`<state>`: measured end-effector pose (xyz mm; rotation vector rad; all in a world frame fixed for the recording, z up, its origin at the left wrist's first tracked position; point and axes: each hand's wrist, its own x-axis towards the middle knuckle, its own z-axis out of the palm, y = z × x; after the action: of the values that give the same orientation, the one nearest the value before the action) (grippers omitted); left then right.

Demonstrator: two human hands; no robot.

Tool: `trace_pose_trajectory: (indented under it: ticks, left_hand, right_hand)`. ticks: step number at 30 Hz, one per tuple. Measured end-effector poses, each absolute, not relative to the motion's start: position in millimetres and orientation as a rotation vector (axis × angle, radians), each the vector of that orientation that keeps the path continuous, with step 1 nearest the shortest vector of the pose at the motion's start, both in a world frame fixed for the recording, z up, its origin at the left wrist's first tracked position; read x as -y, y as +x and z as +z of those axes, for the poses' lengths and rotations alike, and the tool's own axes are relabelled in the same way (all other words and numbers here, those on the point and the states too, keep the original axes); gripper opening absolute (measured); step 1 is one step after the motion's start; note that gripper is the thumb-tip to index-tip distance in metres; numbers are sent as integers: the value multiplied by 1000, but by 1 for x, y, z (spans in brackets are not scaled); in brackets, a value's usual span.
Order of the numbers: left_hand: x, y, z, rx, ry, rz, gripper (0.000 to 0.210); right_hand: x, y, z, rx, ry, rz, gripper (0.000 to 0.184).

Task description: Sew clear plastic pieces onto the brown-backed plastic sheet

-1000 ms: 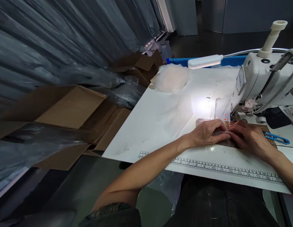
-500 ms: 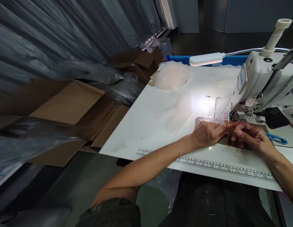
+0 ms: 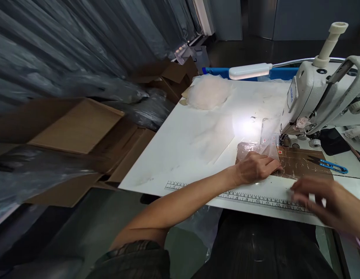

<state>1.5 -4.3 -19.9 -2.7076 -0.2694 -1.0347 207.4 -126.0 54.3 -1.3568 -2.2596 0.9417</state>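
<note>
While the left hand rests with curled fingers on sheer, pale fabric, whether its fingertips pinch the cloth cannot be told. That gauzy piece lies just left of the presser foot, on the white sewing table. The right hand, blurred, hangs near the table's front edge, fingers bent with a gap inside their curve; whether the tips meet cannot be told. Beyond it, a flat brown plate with a scratched, shiny surface bears blue-handled snips with dark, pointed blades. A soft, rounded heap of gauzy cloth sits at the far corner. The smooth white sewing machine carries blue lettering that appears to read JUKI; the printed ruler shows black numerals, including 10, 11 and 12.
</note>
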Motion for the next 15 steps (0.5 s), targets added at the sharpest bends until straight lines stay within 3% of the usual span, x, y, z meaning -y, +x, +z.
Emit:
trace_pose_trajectory:
  ticks: [2, 4, 11, 15]
  left_hand:
    - [9, 3, -19, 259, -2692, -1040, 30]
    - [10, 4, -18, 262, -2671, -1066, 34]
    - [30, -5, -9, 398, -2879, -987, 34]
    - [84, -9, 0, 177, -3062, -902, 32]
  right_hand:
    - [102, 212, 38, 2194, -1419, 496, 29]
    - [81, 211, 19, 2234, -1310, 305, 31]
    - [65, 205, -17, 2506, -1247, 127, 42]
    - [65, 208, -19, 2507, -1176, 61, 44]
